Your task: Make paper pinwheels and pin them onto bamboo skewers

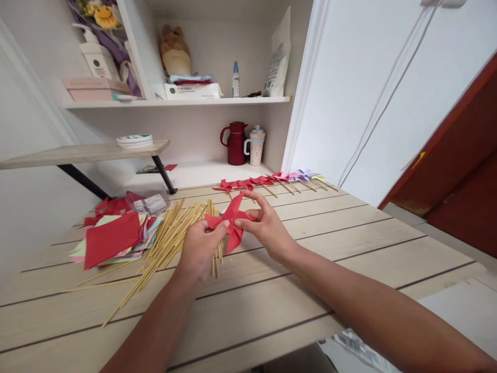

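A red paper pinwheel (233, 213) is held up over the table between my two hands. My left hand (200, 248) grips it from the left, with the thumb near its centre. From the right, my right hand (267, 228) pinches it, thumb on the front and a fingertip at the upper blade. Just behind and left of my left hand lies a loose pile of thin wooden sticks (166, 243). Whether a stick is fixed to this pinwheel I cannot tell.
A stack of coloured paper sheets (112, 241) lies at the left, beside a clear plastic packet (153, 203). Finished-looking pinwheels on sticks (283, 177) line the table's back edge. Behind stand a dark red jug (236, 145), a cup (256, 146) and a small raised shelf (89, 154).
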A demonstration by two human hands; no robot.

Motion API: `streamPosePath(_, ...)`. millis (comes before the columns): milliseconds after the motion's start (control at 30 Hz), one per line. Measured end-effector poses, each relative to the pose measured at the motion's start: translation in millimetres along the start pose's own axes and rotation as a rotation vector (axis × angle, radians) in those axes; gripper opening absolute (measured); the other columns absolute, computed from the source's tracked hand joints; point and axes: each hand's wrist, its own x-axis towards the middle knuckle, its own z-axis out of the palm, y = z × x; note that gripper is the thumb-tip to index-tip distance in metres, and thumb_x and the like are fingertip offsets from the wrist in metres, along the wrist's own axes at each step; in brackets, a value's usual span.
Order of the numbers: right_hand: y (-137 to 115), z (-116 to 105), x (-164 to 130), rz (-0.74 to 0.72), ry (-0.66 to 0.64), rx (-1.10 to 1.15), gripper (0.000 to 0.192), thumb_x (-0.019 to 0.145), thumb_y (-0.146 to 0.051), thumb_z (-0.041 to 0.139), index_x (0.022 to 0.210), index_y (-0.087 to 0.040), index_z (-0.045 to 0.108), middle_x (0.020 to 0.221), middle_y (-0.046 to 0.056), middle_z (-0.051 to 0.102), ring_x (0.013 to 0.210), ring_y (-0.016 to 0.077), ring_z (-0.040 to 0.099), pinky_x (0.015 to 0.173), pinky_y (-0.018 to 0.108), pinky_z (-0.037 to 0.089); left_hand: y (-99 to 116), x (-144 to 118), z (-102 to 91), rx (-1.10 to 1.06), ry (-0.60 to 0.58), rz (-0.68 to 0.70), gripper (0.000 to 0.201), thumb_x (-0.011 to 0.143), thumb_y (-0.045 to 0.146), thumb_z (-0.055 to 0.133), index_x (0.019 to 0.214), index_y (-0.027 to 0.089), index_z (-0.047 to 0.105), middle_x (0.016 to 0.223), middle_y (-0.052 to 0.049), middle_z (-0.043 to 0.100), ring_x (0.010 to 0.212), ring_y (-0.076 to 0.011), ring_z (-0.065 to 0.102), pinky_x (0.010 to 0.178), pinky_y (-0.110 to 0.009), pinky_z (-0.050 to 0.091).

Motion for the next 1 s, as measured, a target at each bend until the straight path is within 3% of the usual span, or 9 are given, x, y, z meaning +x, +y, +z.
streamPosePath(367,-4.0,3.1,-0.5,0.022,0.031,-0.022,0.073,0.073,-0.024,0.081,0.137,-0.027,0.047,0.068,-0.007,0.07,0.064,0.0167,0.068,0.065,0.03,0.051,2.6,-4.7,2.9,-0.001,0.046,-0.018,0.025,0.063,0.035,0.088,0.075,0.016,0.077,0.071,-0.006,0.076,0.065,-0.0205,0.069,0.064,-0.03,0.054)
streamPosePath(567,-7.0,4.5,-1.5,0.028,0.065,-0.021,0.075,0.072,-0.023,0.081,0.139,-0.028,0.046,0.066,-0.008,0.068,0.062,0.0159,0.066,0.063,0.029,0.051,1.7,-4.4,2.8,-0.098,-0.01,-0.054,0.037,0.059,0.043,0.091,0.079,0.015,0.078,0.074,-0.008,0.077,0.069,-0.0223,0.071,0.071,-0.035,0.057)
streamPosePath(767,-4.3,4.0,-1.5,0.03,0.058,-0.021,0.073,0.072,-0.023,0.081,0.137,-0.028,0.047,0.067,-0.007,0.069,0.062,0.0166,0.066,0.064,0.031,0.052,3.6,-5.1,1.9,-0.031,-0.012,-0.028,0.036,0.062,0.041,0.09,0.083,0.014,0.08,0.075,-0.008,0.077,0.076,-0.0229,0.072,0.073,-0.032,0.056)
streamPosePath(1000,-3.5,3.9,-0.4,0.089,0.045,0.069,0.071,0.071,-0.028,0.086,0.135,-0.029,0.054,0.079,-0.001,0.075,0.077,0.0212,0.073,0.082,0.04,0.056,3.7,-3.2,2.6,-0.01,0.088,0.009,0.028,0.062,0.036,0.089,0.076,0.015,0.077,0.073,-0.006,0.077,0.072,-0.0218,0.072,0.069,-0.031,0.055)
